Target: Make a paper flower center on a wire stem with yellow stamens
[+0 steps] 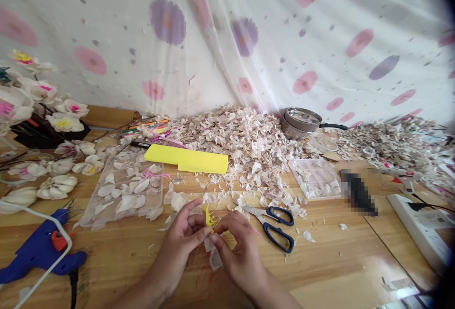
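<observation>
While both hands worked close together above the wooden table [337,271], a small fringed yellow strip [209,218] stood pinched between them, upright with its cut teeth pointing away from the person. The left hand [185,235] had thumb and forefinger closed on the strip's near side, and the right hand [236,242] had its fingertips clamped on the lower end, an arrangement that appeared suited to rolling or twisting the piece at its base. Just right of the strip, blue-handled scissors [275,226] lay flat with blades shut, within easy reach of the right hand. Beyond the strip lay a folded yellow sheet [188,159], of the same colour and probably the stock. Left of the strip, a clear tray [124,188] held sorted white petals, and further left a blue glue gun [42,249] rested on its side. A large heap of pale petal scraps [249,143] was banked behind the strip against the floral curtain [227,39], with finished paper flowers [53,110] grouped far left.
</observation>
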Demonstrator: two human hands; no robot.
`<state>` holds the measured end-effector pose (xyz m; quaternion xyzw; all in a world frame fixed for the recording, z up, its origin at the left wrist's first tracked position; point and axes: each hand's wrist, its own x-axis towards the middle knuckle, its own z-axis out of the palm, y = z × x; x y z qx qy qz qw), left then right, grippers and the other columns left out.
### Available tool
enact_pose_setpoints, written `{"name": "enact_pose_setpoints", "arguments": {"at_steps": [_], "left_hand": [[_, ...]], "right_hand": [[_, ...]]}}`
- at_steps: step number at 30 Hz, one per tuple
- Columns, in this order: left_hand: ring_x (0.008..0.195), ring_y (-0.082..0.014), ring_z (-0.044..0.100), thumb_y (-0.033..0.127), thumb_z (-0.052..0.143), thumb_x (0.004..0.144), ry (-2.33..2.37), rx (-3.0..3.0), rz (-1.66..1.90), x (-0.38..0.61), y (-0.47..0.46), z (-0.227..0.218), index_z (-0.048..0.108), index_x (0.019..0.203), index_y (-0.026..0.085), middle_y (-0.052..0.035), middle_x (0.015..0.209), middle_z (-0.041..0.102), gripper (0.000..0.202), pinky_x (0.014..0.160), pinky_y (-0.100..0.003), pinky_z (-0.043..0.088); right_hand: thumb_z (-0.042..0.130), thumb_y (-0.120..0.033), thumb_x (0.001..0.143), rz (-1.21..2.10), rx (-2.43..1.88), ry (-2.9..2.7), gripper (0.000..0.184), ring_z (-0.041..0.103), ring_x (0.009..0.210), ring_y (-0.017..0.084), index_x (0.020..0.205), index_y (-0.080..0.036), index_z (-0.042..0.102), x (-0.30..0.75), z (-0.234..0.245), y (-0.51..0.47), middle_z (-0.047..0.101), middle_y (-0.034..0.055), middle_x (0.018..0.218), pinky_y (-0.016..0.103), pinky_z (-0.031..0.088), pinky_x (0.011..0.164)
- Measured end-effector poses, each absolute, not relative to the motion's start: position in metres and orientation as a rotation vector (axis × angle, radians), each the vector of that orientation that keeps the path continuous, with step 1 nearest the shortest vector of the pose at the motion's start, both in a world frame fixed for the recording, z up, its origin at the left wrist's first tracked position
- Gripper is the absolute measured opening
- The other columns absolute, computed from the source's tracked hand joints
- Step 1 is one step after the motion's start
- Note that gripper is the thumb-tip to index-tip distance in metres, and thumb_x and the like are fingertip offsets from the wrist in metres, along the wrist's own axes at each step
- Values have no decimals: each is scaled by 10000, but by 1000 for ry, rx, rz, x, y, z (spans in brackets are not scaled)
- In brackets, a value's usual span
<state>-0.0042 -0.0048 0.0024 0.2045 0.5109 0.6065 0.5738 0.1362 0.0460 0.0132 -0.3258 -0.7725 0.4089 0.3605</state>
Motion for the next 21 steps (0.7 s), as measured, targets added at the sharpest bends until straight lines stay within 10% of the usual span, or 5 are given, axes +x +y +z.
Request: {"name": "enact_pose_setpoints", "arguments": {"at_steps": [21], "left_hand": [[737,-158,590,232,829,611,1021,266,1451,-2,-3,4,468,1205,206,24,726,597,696,687,-254,420]], "right_hand": [[549,-66,848,878,-681,-1965,226,533,704,157,859,-240,693,131,11,47,606,9,719,273,406,650]]}}
